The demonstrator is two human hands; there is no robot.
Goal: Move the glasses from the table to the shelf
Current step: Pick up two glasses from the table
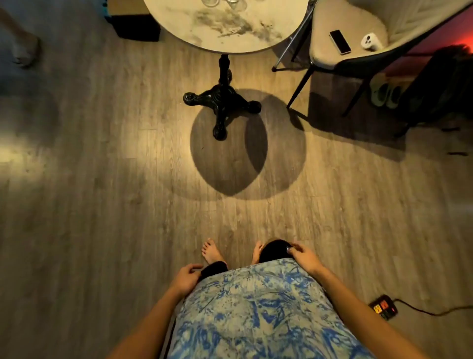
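Stage: not begun | glasses (223,3) at 12 o'clock on worktop (230,28), far rim | left hand (186,278), right hand (304,257): fingers loosely curled, empty, against clothing | shelf unseen

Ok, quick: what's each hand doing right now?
Left hand: loosely curled at the hip, holding no glass.
Right hand: fingers curled at the black shorts, holding no glass.

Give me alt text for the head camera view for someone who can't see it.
Looking down, a standing person's left hand and right hand rest empty at their thighs. Ahead, glasses sit on a round marble table, beside a chair holding a phone.
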